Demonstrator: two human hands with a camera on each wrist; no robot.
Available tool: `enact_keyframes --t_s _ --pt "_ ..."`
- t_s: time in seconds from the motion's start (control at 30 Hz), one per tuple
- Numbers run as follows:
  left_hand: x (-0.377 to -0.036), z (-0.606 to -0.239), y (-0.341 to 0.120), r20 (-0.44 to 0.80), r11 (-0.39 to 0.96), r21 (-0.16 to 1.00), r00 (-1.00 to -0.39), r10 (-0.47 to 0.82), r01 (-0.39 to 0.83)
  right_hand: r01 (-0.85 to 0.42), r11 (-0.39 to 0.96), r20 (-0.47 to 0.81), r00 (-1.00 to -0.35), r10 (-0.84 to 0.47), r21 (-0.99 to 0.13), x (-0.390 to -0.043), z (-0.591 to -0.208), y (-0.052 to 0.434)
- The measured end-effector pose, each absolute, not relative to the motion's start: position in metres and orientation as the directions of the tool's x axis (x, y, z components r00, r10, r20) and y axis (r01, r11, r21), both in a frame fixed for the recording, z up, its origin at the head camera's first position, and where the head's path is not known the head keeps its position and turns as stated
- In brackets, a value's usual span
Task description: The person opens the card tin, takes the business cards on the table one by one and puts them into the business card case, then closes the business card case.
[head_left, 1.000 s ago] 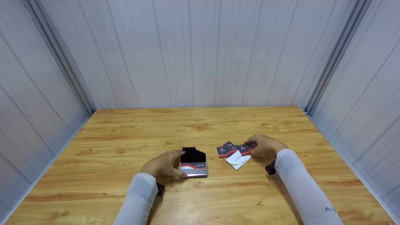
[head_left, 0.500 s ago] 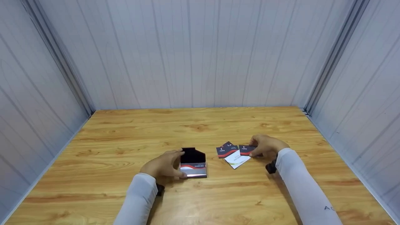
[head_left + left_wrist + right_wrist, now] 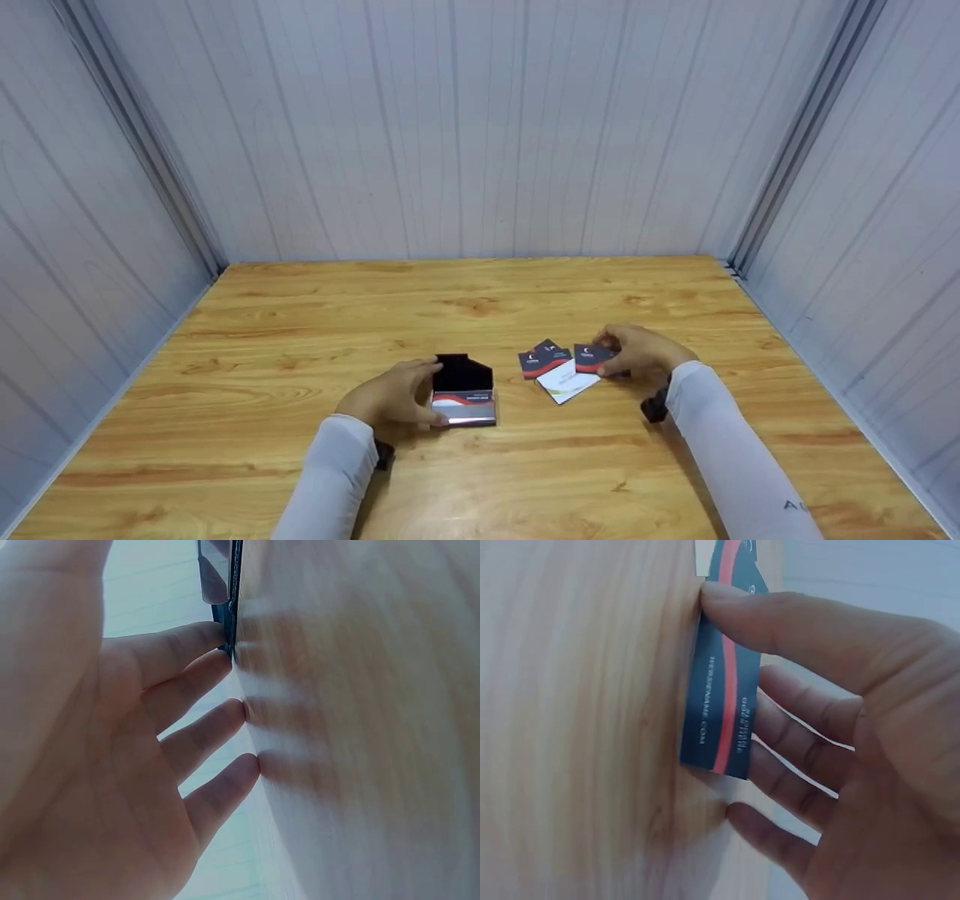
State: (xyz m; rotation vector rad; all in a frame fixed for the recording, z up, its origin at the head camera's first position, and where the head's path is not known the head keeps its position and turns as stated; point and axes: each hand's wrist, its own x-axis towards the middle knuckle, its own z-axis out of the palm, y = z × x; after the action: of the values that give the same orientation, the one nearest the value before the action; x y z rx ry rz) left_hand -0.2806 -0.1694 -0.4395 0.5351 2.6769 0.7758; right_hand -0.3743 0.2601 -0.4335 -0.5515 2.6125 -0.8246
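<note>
On the wooden table point(image 3: 300, 315) we steady the open card case point(image 3: 464, 391) with our left hand point(image 3: 391, 398), fingers nearly straight, tips touching its side so it cannot slide. Our right hand point(image 3: 636, 350) pinches a dark card point(image 3: 721, 709) between thumb and fingers, lifting one edge beside the loose cards point(image 3: 556, 369).
</note>
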Motion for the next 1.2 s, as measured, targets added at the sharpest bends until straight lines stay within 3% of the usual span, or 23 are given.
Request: enact_keyframes --t_s 0.37,0.73,1.2 --pt "-0.280 -0.440 -0.170 -0.190 0.788 0.565 -0.890 0.414 0.246 -0.299 0.722 -0.103 -0.884 -0.456 -0.624 -0.373 -0.439 0.266" --pt "-0.279 -0.439 -0.171 -0.184 0.787 0.560 -0.887 0.423 0.258 -0.193 0.649 -0.134 -0.898 -0.419 -0.736 -0.374 -0.437 0.266" --pt "-0.280 -0.439 -0.169 -0.182 0.788 0.559 -0.889 0.419 0.257 -0.234 0.654 -0.072 -0.911 -0.406 -0.720 -0.373 -0.436 0.247"
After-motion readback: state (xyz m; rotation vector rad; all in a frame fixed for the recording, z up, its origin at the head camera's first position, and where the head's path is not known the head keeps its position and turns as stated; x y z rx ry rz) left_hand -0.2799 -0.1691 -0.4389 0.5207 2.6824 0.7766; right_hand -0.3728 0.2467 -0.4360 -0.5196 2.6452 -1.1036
